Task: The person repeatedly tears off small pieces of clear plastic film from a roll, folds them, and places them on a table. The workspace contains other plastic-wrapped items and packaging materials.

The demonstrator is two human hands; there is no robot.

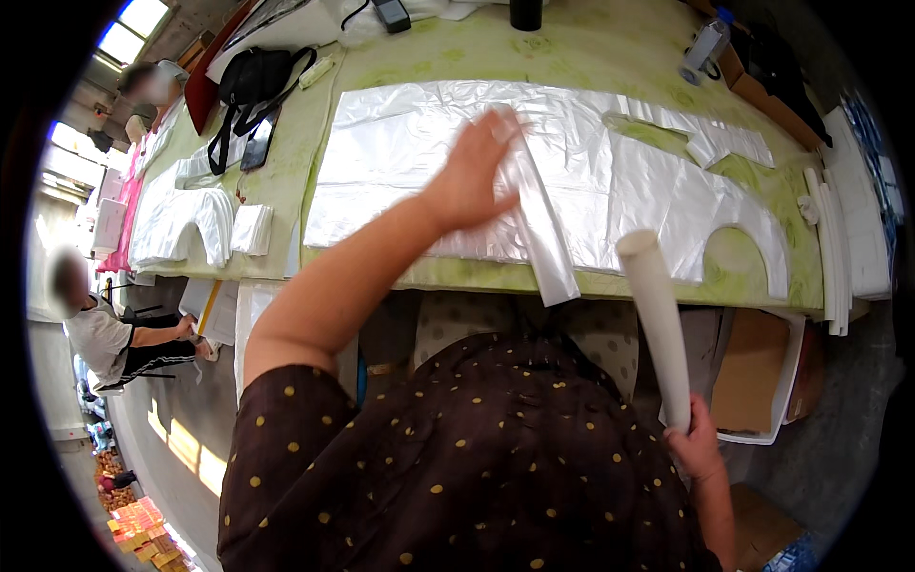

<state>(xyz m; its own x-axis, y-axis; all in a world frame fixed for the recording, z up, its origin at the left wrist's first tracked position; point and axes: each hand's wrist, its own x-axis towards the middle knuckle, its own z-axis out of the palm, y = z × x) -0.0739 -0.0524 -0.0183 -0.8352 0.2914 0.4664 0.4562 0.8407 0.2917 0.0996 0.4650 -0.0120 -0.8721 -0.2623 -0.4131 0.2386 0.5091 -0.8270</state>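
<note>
My left hand [474, 176] reaches out over a wide sheet of thin white plastic [400, 172] spread on the green table [457, 57], fingers apart and blurred, touching a narrow folded plastic strip [545, 238] that hangs past the table's front edge. My right hand [694, 448] is low at the right, gripping the bottom of a white tube [656, 315] that points up toward the table edge. Further right on the table lies plastic with rounded cut-outs [705, 205].
A black bag [253, 81] and a dark phone [259, 141] lie at the table's left. White cut plastic pieces [181, 214] are stacked there. A seated person [105, 334] is at far left. Cardboard [753, 372] and a white tray sit under the table.
</note>
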